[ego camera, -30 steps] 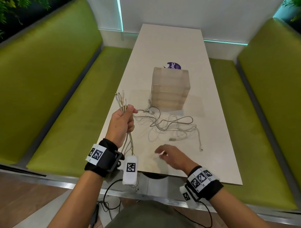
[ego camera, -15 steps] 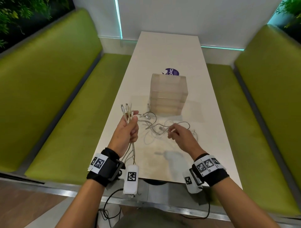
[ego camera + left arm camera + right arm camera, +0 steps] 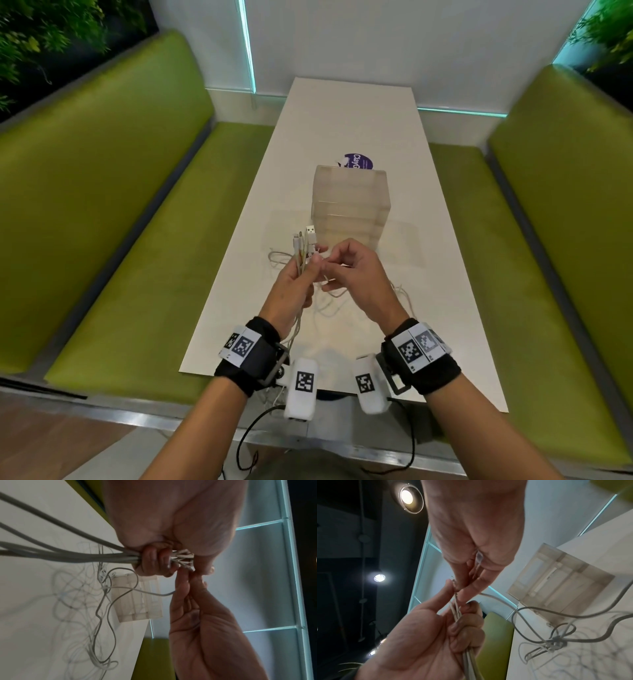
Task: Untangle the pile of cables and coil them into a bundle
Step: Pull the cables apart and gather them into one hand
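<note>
My left hand (image 3: pixel 297 284) grips a bunch of white cable ends (image 3: pixel 303 245) upright above the white table (image 3: pixel 346 113), their plugs sticking up past the fingers; the same cables (image 3: pixel 68 553) trail down past my wrist. My right hand (image 3: pixel 346 270) is against the left one and pinches one more cable end (image 3: pixel 478 559) between thumb and fingers, next to the bunch. That cable (image 3: pixel 147 593) runs down to a loose tangle of white cables (image 3: pixel 337 301) lying on the table beneath both hands, partly hidden by them. The tangle (image 3: pixel 554 645) still has a knot in it.
A translucent stacked plastic box (image 3: pixel 349 205) stands on the table just beyond my hands, with a purple sticker (image 3: pixel 358 161) behind it. Green padded benches (image 3: pixel 102 205) run along both long sides of the table. The near table edge (image 3: pixel 308 380) lies under my wrists.
My right hand picked a cable end off the table, lifted it and brought it left to the bunch in my left hand. The left hand rose slightly and shifted right.
</note>
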Action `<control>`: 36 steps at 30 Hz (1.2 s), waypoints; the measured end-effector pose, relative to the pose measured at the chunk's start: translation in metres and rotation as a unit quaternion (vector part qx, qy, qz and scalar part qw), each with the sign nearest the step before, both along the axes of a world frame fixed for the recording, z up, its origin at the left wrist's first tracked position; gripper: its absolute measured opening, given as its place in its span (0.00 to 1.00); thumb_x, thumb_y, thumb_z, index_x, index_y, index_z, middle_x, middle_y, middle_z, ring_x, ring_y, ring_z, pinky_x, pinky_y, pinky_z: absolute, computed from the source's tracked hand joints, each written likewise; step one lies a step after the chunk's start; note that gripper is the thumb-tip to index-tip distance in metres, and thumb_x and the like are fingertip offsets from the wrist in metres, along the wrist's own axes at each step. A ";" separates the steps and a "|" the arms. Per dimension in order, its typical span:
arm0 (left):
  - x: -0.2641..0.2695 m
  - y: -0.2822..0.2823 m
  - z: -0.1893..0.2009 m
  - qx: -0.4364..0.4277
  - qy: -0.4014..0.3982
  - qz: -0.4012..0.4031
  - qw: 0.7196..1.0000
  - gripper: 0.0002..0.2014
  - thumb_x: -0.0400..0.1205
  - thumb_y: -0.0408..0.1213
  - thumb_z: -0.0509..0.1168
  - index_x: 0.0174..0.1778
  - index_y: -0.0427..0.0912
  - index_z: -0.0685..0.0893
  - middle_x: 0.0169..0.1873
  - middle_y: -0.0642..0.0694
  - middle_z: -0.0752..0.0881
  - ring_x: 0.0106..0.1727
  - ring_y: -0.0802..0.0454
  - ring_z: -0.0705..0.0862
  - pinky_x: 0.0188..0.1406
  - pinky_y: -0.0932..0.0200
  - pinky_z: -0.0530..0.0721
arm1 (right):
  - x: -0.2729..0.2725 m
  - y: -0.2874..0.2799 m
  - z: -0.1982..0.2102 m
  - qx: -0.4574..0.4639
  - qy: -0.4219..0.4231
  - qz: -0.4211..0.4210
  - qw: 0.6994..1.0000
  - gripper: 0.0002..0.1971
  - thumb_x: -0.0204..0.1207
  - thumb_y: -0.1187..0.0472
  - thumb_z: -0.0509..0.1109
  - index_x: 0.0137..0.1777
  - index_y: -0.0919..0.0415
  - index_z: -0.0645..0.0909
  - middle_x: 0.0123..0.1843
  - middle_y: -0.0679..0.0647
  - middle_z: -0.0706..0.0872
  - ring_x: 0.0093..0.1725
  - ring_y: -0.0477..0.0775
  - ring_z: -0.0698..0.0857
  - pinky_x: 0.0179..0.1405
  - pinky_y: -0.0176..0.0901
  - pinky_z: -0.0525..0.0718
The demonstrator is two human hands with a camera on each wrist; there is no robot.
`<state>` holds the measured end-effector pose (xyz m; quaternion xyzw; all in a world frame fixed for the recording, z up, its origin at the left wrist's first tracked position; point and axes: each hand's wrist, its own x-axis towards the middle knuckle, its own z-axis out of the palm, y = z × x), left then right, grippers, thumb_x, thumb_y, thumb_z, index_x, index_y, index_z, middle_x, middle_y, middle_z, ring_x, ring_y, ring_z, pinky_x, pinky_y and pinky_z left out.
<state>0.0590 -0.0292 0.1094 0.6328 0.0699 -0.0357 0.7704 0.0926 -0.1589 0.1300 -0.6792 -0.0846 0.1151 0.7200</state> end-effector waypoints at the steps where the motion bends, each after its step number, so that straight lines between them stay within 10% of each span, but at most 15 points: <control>1: 0.000 -0.001 0.001 -0.008 0.004 0.002 1.000 0.15 0.85 0.48 0.59 0.65 0.49 0.81 0.36 0.49 0.80 0.23 0.62 0.69 0.21 0.66 0.65 | 0.000 -0.001 0.000 -0.014 0.006 0.007 1.000 0.10 0.74 0.73 0.73 0.40 0.64 0.74 0.39 0.55 0.87 0.35 0.57 0.89 0.29 0.43 0.87; 4: 0.003 -0.003 0.003 -0.037 0.015 0.007 0.999 0.15 0.85 0.45 0.60 0.63 0.43 0.82 0.36 0.50 0.87 0.31 0.56 0.81 0.28 0.63 0.76 | -0.006 0.000 -0.004 -0.046 0.027 0.033 0.998 0.11 0.74 0.72 0.73 0.42 0.64 0.72 0.39 0.64 0.86 0.31 0.61 0.89 0.25 0.42 0.85; 13: 0.012 0.009 0.010 0.002 0.013 0.035 0.999 0.14 0.87 0.40 0.56 0.42 0.39 0.83 0.22 0.49 0.75 0.21 0.59 0.71 0.23 0.65 0.73 | -0.002 0.005 -0.017 -0.093 0.009 0.063 0.994 0.12 0.73 0.66 0.75 0.41 0.60 0.72 0.45 0.59 0.89 0.37 0.58 0.89 0.32 0.45 0.85; 19: 0.018 0.046 0.019 0.004 -0.046 0.073 0.996 0.16 0.89 0.39 0.52 0.37 0.41 0.78 0.24 0.54 0.81 0.23 0.61 0.70 0.23 0.68 0.68 | 0.028 -0.009 -0.034 -0.384 -0.119 0.186 0.896 0.09 0.80 0.65 0.65 0.40 0.52 0.81 0.34 0.41 0.82 0.36 0.46 0.81 0.35 0.26 0.74; 26: 0.014 0.075 0.023 -0.038 -0.067 0.128 0.989 0.17 0.89 0.40 0.50 0.38 0.41 0.78 0.24 0.52 0.82 0.28 0.57 0.72 0.30 0.65 0.69 | 0.052 -0.015 -0.058 -0.351 -0.107 0.097 0.925 0.12 0.83 0.63 0.62 0.42 0.58 0.86 0.38 0.51 0.85 0.39 0.49 0.80 0.37 0.35 0.74; 33: 0.010 0.086 0.027 -0.147 -0.081 0.194 0.966 0.16 0.89 0.40 0.49 0.38 0.42 0.75 0.20 0.53 0.78 0.48 0.48 0.88 0.64 0.46 0.82 | 0.062 -0.025 -0.071 -0.387 -0.103 0.074 0.913 0.11 0.82 0.64 0.62 0.43 0.61 0.85 0.45 0.53 0.88 0.47 0.53 0.84 0.50 0.47 0.79; 36: 0.010 0.082 0.029 -0.188 -0.073 0.186 0.962 0.17 0.89 0.42 0.49 0.37 0.42 0.73 0.18 0.52 0.69 0.29 0.52 0.85 0.41 0.53 0.89 | 0.059 -0.029 -0.066 -0.340 -0.090 0.047 0.935 0.12 0.83 0.60 0.61 0.41 0.56 0.84 0.37 0.49 0.85 0.39 0.50 0.81 0.41 0.43 0.77</control>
